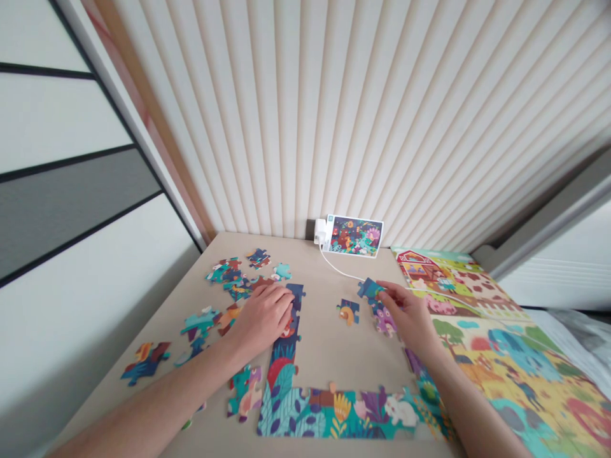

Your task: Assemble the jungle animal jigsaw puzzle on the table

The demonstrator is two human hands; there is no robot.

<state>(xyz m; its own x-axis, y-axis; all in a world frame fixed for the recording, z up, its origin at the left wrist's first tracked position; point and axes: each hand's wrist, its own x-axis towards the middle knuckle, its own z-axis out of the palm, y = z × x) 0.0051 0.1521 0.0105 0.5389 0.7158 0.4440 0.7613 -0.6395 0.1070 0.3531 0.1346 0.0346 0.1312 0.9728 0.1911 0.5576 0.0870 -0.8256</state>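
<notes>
My right hand (405, 312) pinches a dark blue and teal puzzle piece (369, 288) between thumb and fingers, at the upper right of the partly joined puzzle. Just below that piece is a purple puzzle piece (383, 318). My left hand (268, 312) lies over the puzzle's left column, fingers stretched over the pieces and partly hiding them. The joined puzzle border (281, 407) runs down the left side, along the bottom and up the right side, where my right forearm covers part of it. Inside it lies a loose piece with an orange animal (349, 312).
Several loose pieces (200, 323) are scattered on the table (157, 331) to the left. A reference picture card (356, 236) leans at the back beside a white charger (320, 231), whose cable (338, 269) runs right. Finished farm and animal puzzles (506, 362) cover the right side.
</notes>
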